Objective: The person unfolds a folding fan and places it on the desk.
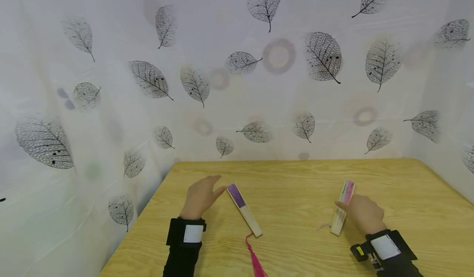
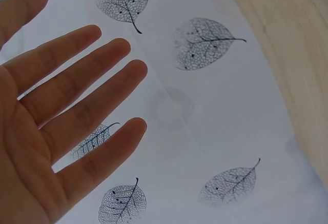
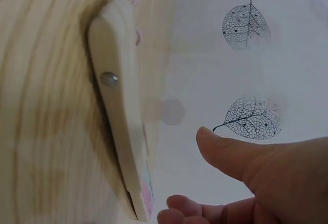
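Note:
A folded fan (image 1: 245, 210) with a purple upper half and bare wooden ribs lies slanted on the table. From its lower end trails a magenta tassel (image 1: 254, 258). Just left of this fan is my left hand (image 1: 199, 199), thumb toward the fan's purple tip; the left wrist view shows straight, spread fingers (image 2: 84, 114) and a bare palm. Another folded fan (image 1: 338, 222), pink and pale at its top, lies to the right. My right hand (image 1: 364, 214) hovers beside it, thumb overlapping it in the head view. The right wrist view shows loosely bent fingers apart from the fan's rivet (image 3: 109, 79).
The fans lie on a light wood-grain table (image 1: 292, 194) with rounded far corners. White cloth (image 1: 237, 91) printed with dark skeleton leaves hangs behind it and along both sides. A thin pale pink cord (image 1: 324, 226) comes off the right fan's lower end.

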